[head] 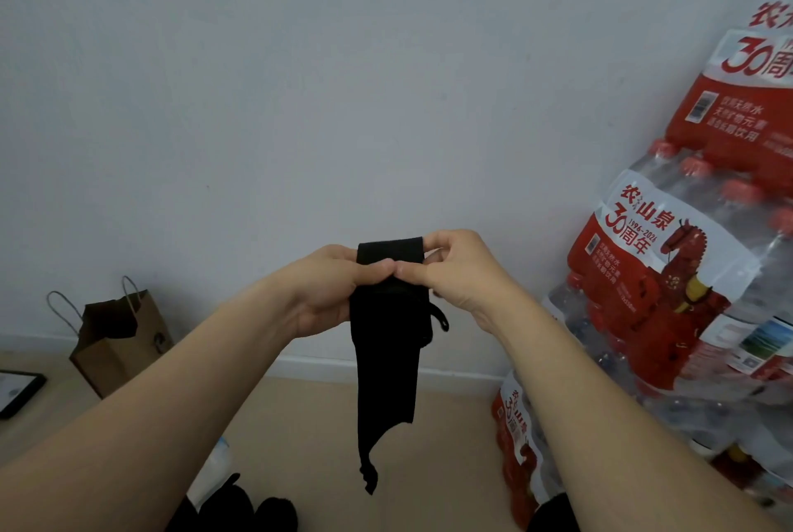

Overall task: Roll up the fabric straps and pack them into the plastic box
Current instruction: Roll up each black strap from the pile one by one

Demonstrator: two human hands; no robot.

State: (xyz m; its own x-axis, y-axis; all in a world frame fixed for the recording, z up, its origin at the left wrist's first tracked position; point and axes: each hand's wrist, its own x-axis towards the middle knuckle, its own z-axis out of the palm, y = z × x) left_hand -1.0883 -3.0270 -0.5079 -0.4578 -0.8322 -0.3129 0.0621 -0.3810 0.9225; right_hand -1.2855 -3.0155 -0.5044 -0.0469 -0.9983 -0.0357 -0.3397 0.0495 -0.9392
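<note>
A black fabric strap [386, 360] hangs in the air in front of a pale wall. My left hand [330, 287] and my right hand [455, 269] both pinch its folded top end, thumbs meeting in the middle. The rest of the strap dangles down to a narrow tail. A thin loop sticks out on its right side. Rolled black fabric pieces [253, 508] lie at the bottom edge, beside a whitish plastic thing [212, 471] that is partly hidden by my left arm; I cannot tell whether it is the box.
Stacked shrink-wrapped packs of red-capped water bottles [686, 274] fill the right side. A brown paper bag [120, 338] stands on the floor at the left by the wall. A dark tablet [17, 392] lies at the far left edge.
</note>
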